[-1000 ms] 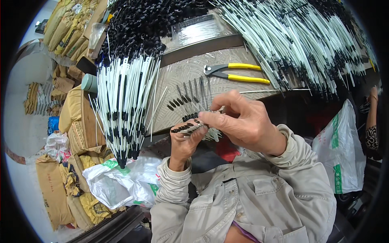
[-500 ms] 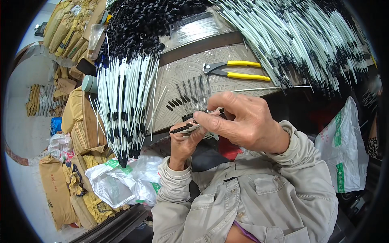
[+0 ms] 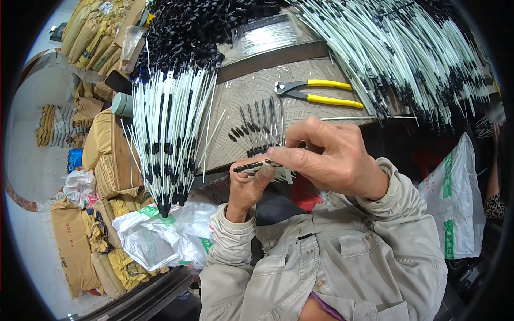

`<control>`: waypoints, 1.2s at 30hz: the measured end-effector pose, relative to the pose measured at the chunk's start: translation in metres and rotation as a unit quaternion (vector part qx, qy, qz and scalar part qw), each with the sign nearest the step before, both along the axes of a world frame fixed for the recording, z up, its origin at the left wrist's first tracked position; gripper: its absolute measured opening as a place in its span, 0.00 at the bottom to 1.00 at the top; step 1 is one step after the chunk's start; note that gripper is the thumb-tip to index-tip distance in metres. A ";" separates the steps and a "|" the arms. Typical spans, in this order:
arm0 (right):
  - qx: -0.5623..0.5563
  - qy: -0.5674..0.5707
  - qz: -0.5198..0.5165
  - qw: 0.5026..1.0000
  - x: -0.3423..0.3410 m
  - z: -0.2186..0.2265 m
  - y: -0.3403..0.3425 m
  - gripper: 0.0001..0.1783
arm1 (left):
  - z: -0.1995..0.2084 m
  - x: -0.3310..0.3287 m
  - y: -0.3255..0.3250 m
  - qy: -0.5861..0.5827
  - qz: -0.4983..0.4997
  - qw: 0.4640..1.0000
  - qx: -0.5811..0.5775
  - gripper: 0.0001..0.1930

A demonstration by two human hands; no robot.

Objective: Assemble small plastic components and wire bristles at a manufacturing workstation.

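My left hand is closed around a bunch of thin pale rods with black ends, held over the near edge of the table. Beyond that hand the bunch fans out into several thin dark stems with black sleeves. My right hand is bent over the right side of the bunch, thumb and index finger pinched together at it. What lies between those fingertips is hidden or too small to make out. End-cutting pliers with yellow handles lie on the table beyond my right hand.
A stack of white rods with black joints overhangs the table's left edge, below a heap of black plastic parts. More white rods are piled far right. White bags hang at both sides. Brown sacks lie left. Another person's arm shows far right.
The whole view has shifted slightly, so things sit a little further right. Both hands remain together at the bunch of rods, with only a slight change in the right fingers.
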State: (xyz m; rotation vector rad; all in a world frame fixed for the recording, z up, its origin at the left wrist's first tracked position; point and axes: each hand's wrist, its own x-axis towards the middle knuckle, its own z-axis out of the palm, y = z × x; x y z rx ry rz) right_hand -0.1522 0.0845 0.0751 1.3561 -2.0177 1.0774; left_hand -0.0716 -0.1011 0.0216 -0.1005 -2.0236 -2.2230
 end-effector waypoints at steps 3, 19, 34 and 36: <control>-0.075 -0.035 0.039 0.996 -0.003 -0.009 -0.004 0.21 | -0.005 -0.003 0.000 0.027 -0.006 1.000 -0.009 0.16; -0.030 0.009 0.037 0.999 -0.003 -0.003 -0.004 0.09 | -0.005 -0.002 0.000 0.035 -0.018 0.999 -0.025 0.20; 0.006 -0.019 0.074 0.997 -0.005 -0.001 0.000 0.12 | -0.013 -0.001 -0.004 0.012 -0.040 0.999 0.018 0.34; 0.008 0.009 0.070 0.998 -0.006 -0.001 -0.002 0.08 | -0.014 -0.003 -0.002 0.050 -0.045 0.997 0.028 0.31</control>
